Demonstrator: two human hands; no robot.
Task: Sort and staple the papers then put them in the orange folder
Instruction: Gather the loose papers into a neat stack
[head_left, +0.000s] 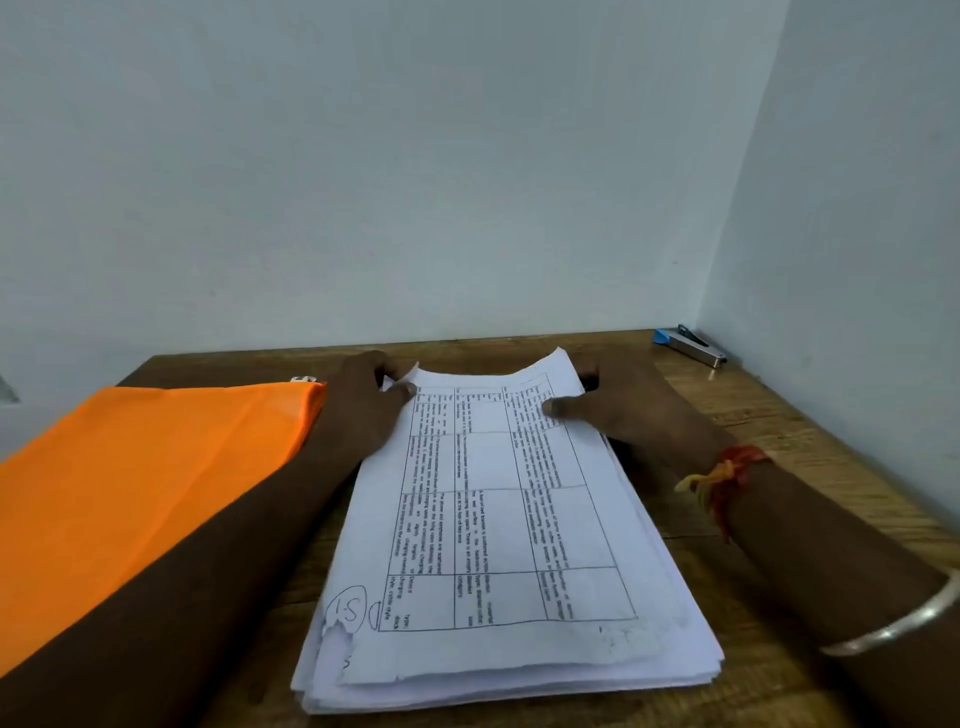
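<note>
The stack of papers (498, 545) is lying in the middle of the wooden table (763, 410), its far end sitting between the two hands. The left hand (363, 400) is gripping the far-left corner, thumb lying on the top sheet and fingers curling behind the raised edge. The right hand (634, 410) is pinching the far-right corner the same way, thumb pressing on top. The orange folder (156, 467) is lying just left of the stack, partly under the left forearm. The stapler (693, 347) is resting well apart, in the table's far-right corner.
</note>
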